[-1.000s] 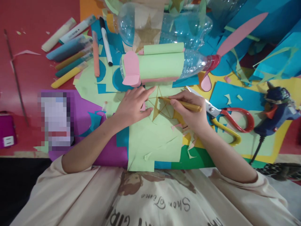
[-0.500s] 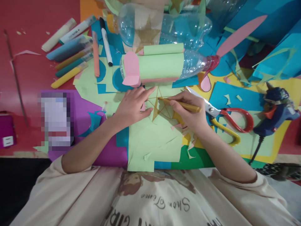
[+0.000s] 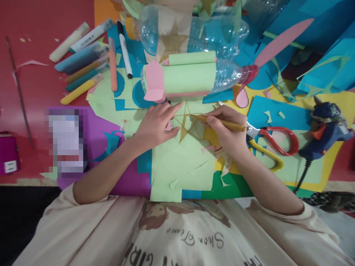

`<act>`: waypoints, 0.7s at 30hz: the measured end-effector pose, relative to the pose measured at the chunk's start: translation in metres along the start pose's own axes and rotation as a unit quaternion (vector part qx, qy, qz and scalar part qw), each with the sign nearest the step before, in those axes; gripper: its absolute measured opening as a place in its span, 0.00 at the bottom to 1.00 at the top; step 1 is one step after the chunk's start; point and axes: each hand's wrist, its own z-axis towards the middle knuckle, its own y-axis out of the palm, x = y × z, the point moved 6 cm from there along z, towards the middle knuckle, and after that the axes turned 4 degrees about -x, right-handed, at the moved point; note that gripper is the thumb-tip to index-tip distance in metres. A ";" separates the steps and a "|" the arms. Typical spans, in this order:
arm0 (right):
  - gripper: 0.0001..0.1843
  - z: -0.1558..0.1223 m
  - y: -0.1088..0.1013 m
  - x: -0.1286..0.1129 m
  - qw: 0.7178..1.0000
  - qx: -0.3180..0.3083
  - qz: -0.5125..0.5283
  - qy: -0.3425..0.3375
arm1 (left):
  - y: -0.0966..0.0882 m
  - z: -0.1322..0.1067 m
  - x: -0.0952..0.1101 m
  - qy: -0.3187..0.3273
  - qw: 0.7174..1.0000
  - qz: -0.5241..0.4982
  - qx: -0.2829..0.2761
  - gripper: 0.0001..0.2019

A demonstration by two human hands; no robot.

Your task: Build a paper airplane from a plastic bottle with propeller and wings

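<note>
A light green paper (image 3: 180,166) lies in front of me with a star (image 3: 185,127) outlined on it, its lower left part filled in golden brown. My right hand (image 3: 231,129) grips a golden-brown marker (image 3: 226,123), its tip touching the star's upper part. My left hand (image 3: 159,123) rests on the paper at the star's left, fingers spread. Just beyond the hands lies a plastic bottle (image 3: 227,75) wrapped in green paper, with pink paper pieces and a red cap. Scissors (image 3: 280,141) with red and yellow handles lie right of my right hand, their blades partly hidden behind it.
Several markers (image 3: 83,72) lie at the upper left. Another clear bottle (image 3: 222,33) with a star lies at the back. A blue glue gun (image 3: 318,136) is at the right, a blurred-out phone (image 3: 68,140) at the left. Paper scraps are scattered around.
My right hand and the marker have shifted a little to the right, the tip moving along the star. The hand now covers more of the scissor blades. My left hand stays put.
</note>
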 end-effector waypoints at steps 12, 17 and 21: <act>0.04 -0.011 0.017 -0.003 0.988 -0.152 -0.003 0.001 | 0.003 0.000 -0.002 0.004 1.000 0.004 0.014 0.30; 0.04 -0.010 0.020 -0.001 0.988 -0.149 -0.032 -0.006 | 0.003 0.000 -0.002 0.001 1.000 0.006 0.011 0.29; 0.04 -0.007 0.015 -0.005 0.995 -0.099 -0.014 -0.029 | 0.003 0.000 -0.002 0.008 1.000 0.005 0.018 0.29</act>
